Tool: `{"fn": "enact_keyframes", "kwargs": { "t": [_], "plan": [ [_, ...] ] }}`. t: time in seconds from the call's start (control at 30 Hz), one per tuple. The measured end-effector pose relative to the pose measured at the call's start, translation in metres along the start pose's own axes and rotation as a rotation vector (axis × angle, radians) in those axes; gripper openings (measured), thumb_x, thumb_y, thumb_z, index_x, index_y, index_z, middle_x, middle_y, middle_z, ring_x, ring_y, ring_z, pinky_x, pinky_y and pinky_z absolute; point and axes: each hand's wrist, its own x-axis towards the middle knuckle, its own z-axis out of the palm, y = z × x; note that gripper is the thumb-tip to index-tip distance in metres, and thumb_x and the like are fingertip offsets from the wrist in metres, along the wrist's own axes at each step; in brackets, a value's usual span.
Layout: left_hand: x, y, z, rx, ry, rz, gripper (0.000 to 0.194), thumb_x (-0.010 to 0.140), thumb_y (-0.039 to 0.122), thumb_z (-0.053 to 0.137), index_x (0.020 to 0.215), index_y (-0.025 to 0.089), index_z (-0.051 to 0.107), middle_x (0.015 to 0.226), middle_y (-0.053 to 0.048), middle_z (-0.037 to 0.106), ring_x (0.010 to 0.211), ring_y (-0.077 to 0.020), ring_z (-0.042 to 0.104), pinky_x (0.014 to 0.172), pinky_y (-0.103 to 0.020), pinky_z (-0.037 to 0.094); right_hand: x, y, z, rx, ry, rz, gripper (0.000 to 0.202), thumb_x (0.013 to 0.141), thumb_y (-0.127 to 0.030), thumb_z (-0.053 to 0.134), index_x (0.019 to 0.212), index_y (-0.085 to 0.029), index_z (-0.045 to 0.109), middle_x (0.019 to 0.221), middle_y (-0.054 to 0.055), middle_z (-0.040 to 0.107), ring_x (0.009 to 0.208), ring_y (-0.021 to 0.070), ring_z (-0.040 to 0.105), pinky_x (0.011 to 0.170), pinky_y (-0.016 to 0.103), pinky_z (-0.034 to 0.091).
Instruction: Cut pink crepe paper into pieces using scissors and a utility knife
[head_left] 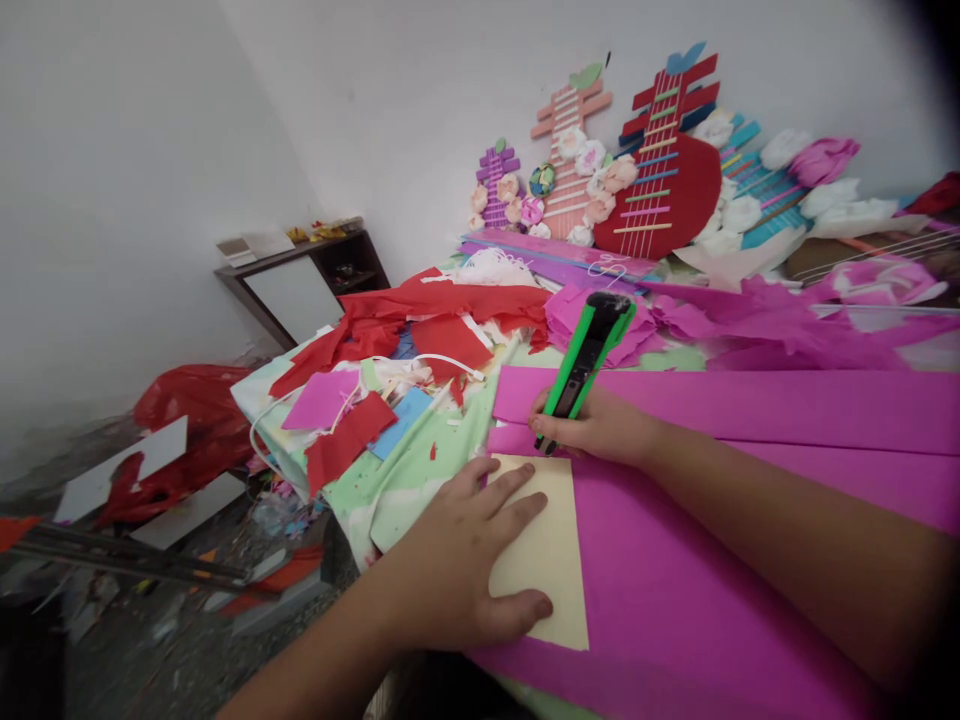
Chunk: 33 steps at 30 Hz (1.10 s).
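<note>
My left hand (491,550) lies with its fingers spread on a cream rectangular card (559,560), pressing it onto a large magenta sheet (697,600). In my right hand (592,425) is a green and black box cutter (581,365), held tilted with its lower end near the card's top edge. Whether the blade touches the sheet I cannot tell. A cut or fold line (840,447) runs across the magenta sheet beyond the card, to the right of my right hand.
Red crepe paper (450,300), magenta crepe paper (787,320) and paper scraps (349,435) cover the table's far side. Guitar-shaped decorations with paper flowers, one of them a red guitar (686,190), lean on the wall. A dark cabinet (367,265) stands left; scraps litter the floor.
</note>
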Motion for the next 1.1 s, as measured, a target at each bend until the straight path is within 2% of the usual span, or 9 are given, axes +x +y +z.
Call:
{"fn": "enact_keyframes", "kwargs": {
  "t": [0.2,0.47,0.8,1.1],
  "plan": [
    [0.001,0.002,-0.002,-0.001,0.004,-0.011,0.069,0.066,0.051,0.055,0.125,0.019,0.039,0.135,-0.009,0.031,0.122,-0.0329,0.023,0.099,-0.050,0.022,0.001,-0.002,0.001,-0.141,-0.019,0.007,0.032,0.073,-0.048,0.048,0.069,-0.016,0.055,0.064,0.002,0.058,0.060,0.0133,0.053,0.055,0.024,0.041],
    [0.000,0.001,-0.001,0.014,0.010,-0.005,0.068,0.067,0.053,0.053,0.124,0.019,0.039,0.134,-0.010,0.032,0.122,-0.0320,0.024,0.100,-0.049,0.021,-0.001,0.005,0.001,-0.003,0.070,0.026,0.029,0.074,-0.045,0.048,0.069,-0.016,0.052,0.062,0.000,0.056,0.058,0.0128,0.055,0.055,0.024,0.043],
    [0.001,0.001,-0.002,0.009,-0.010,-0.001,0.068,0.067,0.053,0.052,0.125,0.019,0.039,0.136,-0.008,0.030,0.123,-0.0320,0.023,0.101,-0.049,0.019,-0.001,-0.005,0.002,-0.196,-0.004,-0.006,0.029,0.074,-0.043,0.046,0.063,-0.016,0.048,0.060,0.000,0.051,0.057,0.0111,0.047,0.054,0.024,0.038],
    [0.001,0.000,-0.002,0.010,-0.011,0.004,0.068,0.068,0.054,0.052,0.125,0.019,0.038,0.136,-0.010,0.030,0.123,-0.0318,0.023,0.100,-0.049,0.021,-0.003,0.003,0.002,0.006,0.096,0.056,0.026,0.075,-0.041,0.047,0.067,-0.017,0.048,0.061,0.000,0.055,0.057,0.0131,0.054,0.054,0.024,0.043]
  ]
}}
